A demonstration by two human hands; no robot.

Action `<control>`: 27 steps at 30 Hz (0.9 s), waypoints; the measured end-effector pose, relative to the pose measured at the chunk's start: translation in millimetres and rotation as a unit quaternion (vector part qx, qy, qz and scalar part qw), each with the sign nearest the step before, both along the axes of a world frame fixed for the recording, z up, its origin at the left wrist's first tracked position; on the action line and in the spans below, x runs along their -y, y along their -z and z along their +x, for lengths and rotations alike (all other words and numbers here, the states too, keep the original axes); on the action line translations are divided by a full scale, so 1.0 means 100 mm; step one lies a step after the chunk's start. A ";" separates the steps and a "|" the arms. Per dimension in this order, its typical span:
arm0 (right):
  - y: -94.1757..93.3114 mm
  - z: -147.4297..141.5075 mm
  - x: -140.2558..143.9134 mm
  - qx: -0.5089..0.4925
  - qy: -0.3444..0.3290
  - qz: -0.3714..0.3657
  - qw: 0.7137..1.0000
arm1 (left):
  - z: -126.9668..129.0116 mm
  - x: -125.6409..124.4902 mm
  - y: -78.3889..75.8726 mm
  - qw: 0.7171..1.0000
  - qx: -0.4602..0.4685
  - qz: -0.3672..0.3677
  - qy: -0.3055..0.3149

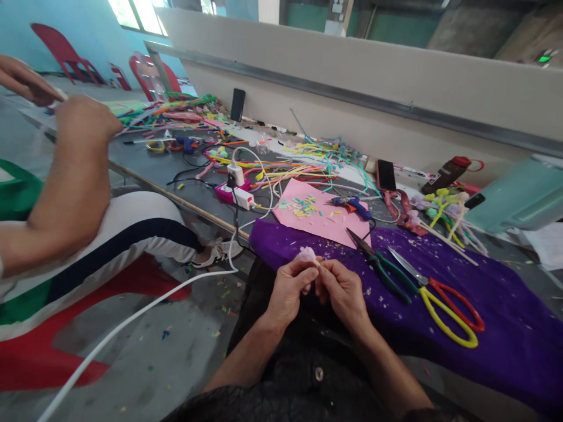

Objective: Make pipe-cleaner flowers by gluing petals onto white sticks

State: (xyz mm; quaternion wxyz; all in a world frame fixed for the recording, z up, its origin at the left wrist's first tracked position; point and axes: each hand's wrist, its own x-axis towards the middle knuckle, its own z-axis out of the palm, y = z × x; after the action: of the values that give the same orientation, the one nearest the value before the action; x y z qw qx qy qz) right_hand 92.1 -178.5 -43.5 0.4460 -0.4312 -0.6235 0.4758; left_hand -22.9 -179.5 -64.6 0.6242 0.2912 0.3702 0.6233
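Close to my lap, in front of the purple cloth (497, 281), my two hands meet fingertip to fingertip. My left hand (288, 288) pinches a small fuzzy pale-pink pipe-cleaner piece (307, 253), whose bunched top pokes out above the fingers. A short cream-coloured bit (317, 264) shows where the fingertips come together, and my right hand (345, 293) is closed around that end. Fingers cover the lower part of the piece. To the right on the cloth lie green-handled pliers (382, 269) and scissors (448, 305) with red and yellow handles.
Pink paper (290, 202) carries cut pipe-cleaner bits and a blue glue gun (354, 206). Left of it sit a power strip (231, 192) and loose cables. Pipe cleaners (281, 173) spread along the table. A co-worker's arm (74, 170) is at left; a bottle (448, 173) stands right.
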 end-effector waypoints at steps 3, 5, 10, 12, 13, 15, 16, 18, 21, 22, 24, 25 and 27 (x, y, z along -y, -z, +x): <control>0.00 0.02 0.01 -0.020 -0.010 -0.030 0.999 | 0.00 0.01 0.00 1.000 0.021 -0.009 0.009; 0.01 0.02 0.01 -0.018 -0.016 -0.042 0.999 | -0.01 0.00 -0.01 1.000 0.024 -0.018 0.006; 0.03 0.02 0.02 0.006 -0.024 -0.049 0.998 | -0.02 -0.02 -0.01 1.000 0.017 -0.025 -0.001; 0.03 0.02 0.01 0.011 -0.028 -0.050 0.998 | -0.02 -0.02 -0.01 0.999 0.015 -0.030 -0.007; 0.03 0.02 0.02 0.013 -0.030 -0.051 0.998 | -0.02 -0.02 -0.01 0.999 0.014 -0.032 -0.010; 0.03 0.01 0.02 0.013 -0.033 -0.052 0.998 | -0.02 -0.01 0.00 0.999 0.011 -0.035 -0.017; 0.03 0.02 0.02 0.014 -0.033 -0.049 0.998 | -0.01 -0.01 0.00 0.999 0.011 -0.034 -0.020; 0.03 0.02 0.03 0.016 -0.033 -0.043 0.998 | -0.01 -0.01 0.01 0.999 0.014 -0.032 -0.027; 0.03 0.02 0.03 0.022 -0.036 -0.038 0.998 | 0.00 -0.01 0.01 0.999 0.019 -0.031 -0.040; 0.03 0.01 0.03 0.023 -0.037 -0.038 0.998 | 0.00 0.00 0.01 0.998 0.020 -0.032 -0.044; 0.02 0.01 0.03 0.025 -0.038 -0.038 0.998 | 0.00 0.00 0.00 0.998 0.020 -0.032 -0.047; 0.02 0.01 0.03 0.027 -0.038 -0.038 0.998 | 0.01 0.00 0.00 0.998 0.021 -0.031 -0.048; 0.02 0.00 0.03 0.031 -0.039 -0.036 0.998 | 0.01 0.01 0.00 0.998 0.022 -0.029 -0.051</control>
State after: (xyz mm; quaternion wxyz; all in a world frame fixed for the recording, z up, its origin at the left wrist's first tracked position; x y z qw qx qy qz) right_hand 92.3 -181.3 -45.3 0.3913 -0.4368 -0.6362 0.5014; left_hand -22.1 -180.6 -64.2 0.6080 0.2397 0.3885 0.6496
